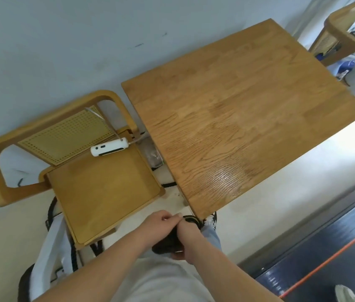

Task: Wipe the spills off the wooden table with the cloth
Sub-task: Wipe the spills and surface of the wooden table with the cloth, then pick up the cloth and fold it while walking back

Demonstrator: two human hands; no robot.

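Left hand (161, 222), right hand (189, 234) around cloth (164, 244)

Your right hand (188, 233) grips a dark cloth (165, 244) just below the table's (248, 101) near corner. Left hand (161, 221) curled against it, grip unclear. Glossy patch (226, 177) near that corner. White device (109, 149) on chair (106, 192).

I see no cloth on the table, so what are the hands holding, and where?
A dark bundle, likely the cloth: the left hand pinches its top, the right hand wraps round its middle.
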